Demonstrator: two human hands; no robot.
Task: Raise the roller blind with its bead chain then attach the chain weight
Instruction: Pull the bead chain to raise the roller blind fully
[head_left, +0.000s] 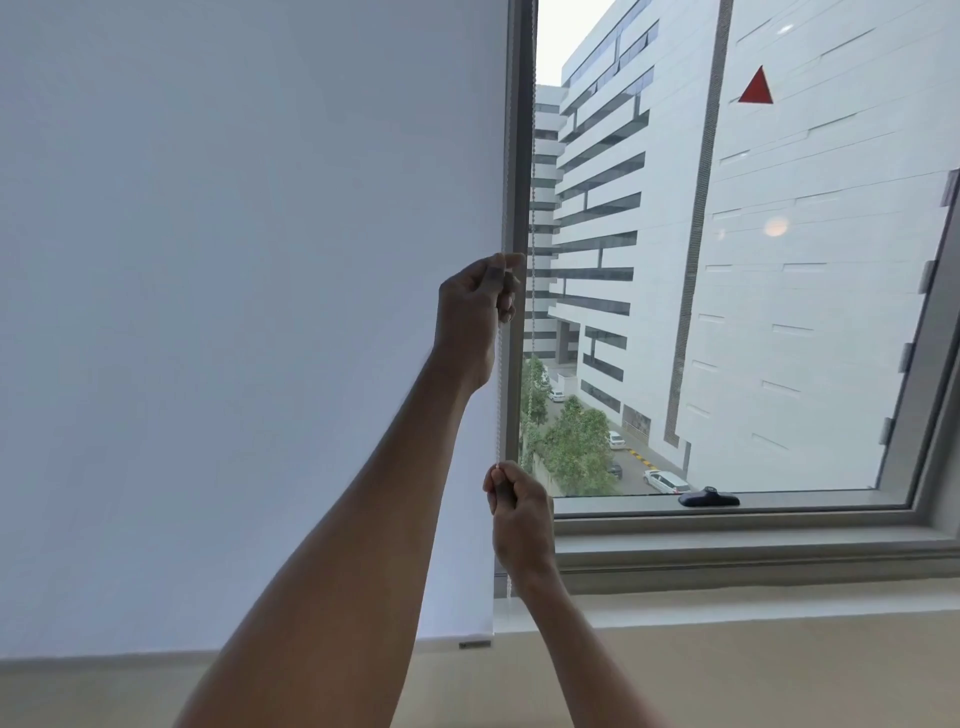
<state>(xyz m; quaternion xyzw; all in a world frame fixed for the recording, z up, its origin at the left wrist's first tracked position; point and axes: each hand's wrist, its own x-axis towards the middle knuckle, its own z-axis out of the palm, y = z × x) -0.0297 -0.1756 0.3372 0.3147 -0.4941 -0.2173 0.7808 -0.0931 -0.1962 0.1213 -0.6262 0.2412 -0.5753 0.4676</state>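
Observation:
A white roller blind (234, 312) covers the left window down to just below the sill, its bottom bar (457, 643) near the wall. A white bead chain (500, 395) hangs along the blind's right edge; a second strand (532, 182) runs beside the grey frame. My left hand (475, 317) is raised and shut on the front strand at mid-height. My right hand (519, 514) grips the same strand lower down, near the sill. No chain weight is visible.
An uncovered window (727, 260) on the right shows office buildings, trees and parked cars. A red triangle sticker (757, 88) is on the glass. A black window handle (709, 499) lies at the bottom frame. A pale sill (727, 608) runs beneath.

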